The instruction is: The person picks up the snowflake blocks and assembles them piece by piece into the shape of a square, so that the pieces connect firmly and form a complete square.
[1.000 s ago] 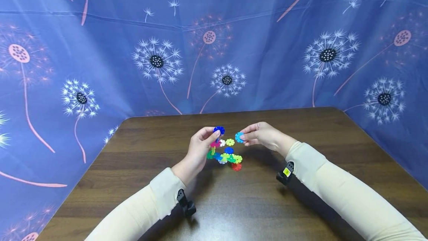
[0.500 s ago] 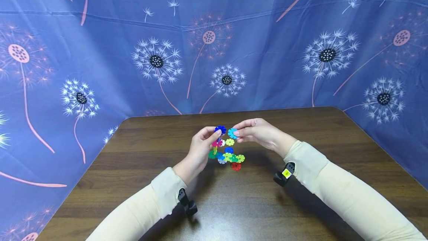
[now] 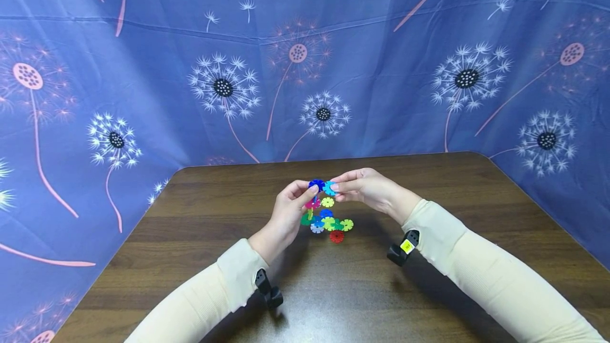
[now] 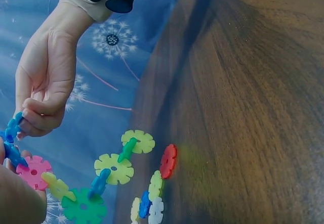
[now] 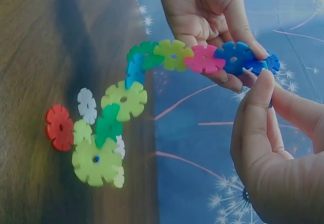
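My left hand (image 3: pixel 286 208) pinches the dark blue notched disc (image 3: pixel 316 185) at the end of a chain of interlocking snowflake discs. From it hang a pink disc (image 5: pixel 202 58), a yellow disc (image 5: pixel 173 55), a green disc (image 5: pixel 144 53) and several more, the chain bending toward the right at its lower end. My right hand (image 3: pixel 371 189) pinches a light blue disc (image 3: pixel 329 188) by its edge, its near side right at the dark blue disc's rim. Fingertips of both hands partly cover the meeting point in the right wrist view.
Loose discs lie on the brown wooden table (image 3: pixel 362 279) below the chain: a red disc (image 3: pixel 336 236), a pale white disc (image 3: pixel 316 228), a blue disc (image 3: pixel 326 213) and a yellow disc (image 3: pixel 327 202). A blue dandelion-patterned cloth (image 3: pixel 333 68) hangs behind the table.
My right hand has moved left with the light blue disc, bringing it from apart to the dark blue disc's edge. My left hand and the hanging chain have shifted slightly right.
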`<action>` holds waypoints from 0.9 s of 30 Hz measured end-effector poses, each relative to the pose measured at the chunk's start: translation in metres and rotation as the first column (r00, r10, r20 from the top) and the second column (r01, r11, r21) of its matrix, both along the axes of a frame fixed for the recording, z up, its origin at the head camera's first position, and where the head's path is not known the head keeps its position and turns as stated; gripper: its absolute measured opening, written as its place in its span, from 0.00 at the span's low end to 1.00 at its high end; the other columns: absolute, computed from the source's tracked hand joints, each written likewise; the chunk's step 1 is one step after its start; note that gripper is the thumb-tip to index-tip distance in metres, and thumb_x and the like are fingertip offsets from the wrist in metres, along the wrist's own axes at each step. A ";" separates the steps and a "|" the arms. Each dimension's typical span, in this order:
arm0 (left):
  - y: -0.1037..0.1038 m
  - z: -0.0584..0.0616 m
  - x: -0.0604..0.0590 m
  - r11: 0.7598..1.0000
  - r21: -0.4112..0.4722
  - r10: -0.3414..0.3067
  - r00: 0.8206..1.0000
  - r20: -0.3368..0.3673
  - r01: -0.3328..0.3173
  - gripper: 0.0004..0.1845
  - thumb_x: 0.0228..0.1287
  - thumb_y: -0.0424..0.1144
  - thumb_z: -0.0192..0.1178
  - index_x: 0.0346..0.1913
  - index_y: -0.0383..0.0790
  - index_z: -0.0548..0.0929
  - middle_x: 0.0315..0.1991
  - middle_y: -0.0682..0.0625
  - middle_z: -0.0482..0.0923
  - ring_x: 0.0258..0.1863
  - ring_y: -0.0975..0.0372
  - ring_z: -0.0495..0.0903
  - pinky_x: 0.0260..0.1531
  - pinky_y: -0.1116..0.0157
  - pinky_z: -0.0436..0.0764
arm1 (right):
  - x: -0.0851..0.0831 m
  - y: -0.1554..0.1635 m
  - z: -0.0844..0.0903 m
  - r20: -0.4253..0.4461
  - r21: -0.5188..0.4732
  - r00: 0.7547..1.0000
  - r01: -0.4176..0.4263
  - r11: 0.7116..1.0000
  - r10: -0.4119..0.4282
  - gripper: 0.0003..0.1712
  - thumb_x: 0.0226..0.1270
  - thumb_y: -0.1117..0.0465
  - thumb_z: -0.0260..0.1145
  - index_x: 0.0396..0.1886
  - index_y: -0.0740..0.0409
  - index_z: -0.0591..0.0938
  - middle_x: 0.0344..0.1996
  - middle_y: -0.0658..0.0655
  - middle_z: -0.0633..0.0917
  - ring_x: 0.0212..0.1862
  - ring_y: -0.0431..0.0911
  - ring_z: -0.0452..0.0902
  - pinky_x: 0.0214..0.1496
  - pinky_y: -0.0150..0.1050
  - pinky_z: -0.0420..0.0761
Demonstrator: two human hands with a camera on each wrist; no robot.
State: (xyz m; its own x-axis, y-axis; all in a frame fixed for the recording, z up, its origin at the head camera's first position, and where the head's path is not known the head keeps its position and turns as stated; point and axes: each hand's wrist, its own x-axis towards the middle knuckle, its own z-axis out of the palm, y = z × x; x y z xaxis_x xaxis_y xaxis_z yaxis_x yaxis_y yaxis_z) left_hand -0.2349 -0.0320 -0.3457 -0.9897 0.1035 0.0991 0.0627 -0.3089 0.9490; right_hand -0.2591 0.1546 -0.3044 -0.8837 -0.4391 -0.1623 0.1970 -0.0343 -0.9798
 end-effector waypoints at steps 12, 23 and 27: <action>0.000 -0.005 -0.002 0.998 0.021 -0.066 0.997 -0.040 0.067 0.05 0.56 0.32 0.58 0.25 0.43 0.76 0.25 0.53 0.76 0.26 0.65 0.75 0.29 0.69 0.72 | 0.001 -0.002 0.002 0.053 0.014 0.999 -0.013 1.000 0.012 0.05 0.56 0.71 0.60 0.34 0.67 0.78 0.25 0.56 0.82 0.26 0.44 0.78 0.38 0.35 0.78; -0.004 -0.002 -0.004 0.991 -0.008 -0.136 0.991 0.015 0.136 0.08 0.57 0.28 0.55 0.23 0.41 0.75 0.25 0.52 0.77 0.27 0.64 0.78 0.31 0.69 0.74 | -0.003 -0.002 0.000 0.086 -0.015 0.995 -0.055 0.998 0.056 0.04 0.55 0.72 0.61 0.30 0.63 0.80 0.25 0.56 0.82 0.25 0.44 0.77 0.36 0.34 0.78; -0.004 -0.002 -0.003 0.990 -0.019 -0.142 0.989 0.031 0.143 0.08 0.57 0.28 0.55 0.23 0.41 0.74 0.25 0.51 0.78 0.27 0.63 0.78 0.28 0.69 0.74 | -0.004 -0.003 -0.001 0.101 -0.009 0.993 -0.056 0.998 0.057 0.05 0.54 0.71 0.62 0.32 0.65 0.80 0.25 0.56 0.82 0.25 0.43 0.76 0.35 0.33 0.77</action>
State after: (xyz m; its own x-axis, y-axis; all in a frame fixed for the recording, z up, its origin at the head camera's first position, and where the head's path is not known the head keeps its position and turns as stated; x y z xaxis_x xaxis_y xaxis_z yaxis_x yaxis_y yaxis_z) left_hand -0.2381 -0.0362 -0.3474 -0.9671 0.2453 0.0667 -0.0083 -0.2927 0.9562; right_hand -0.2636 0.1516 -0.3054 -0.8367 -0.4889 -0.2470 0.2972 -0.0265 -0.9544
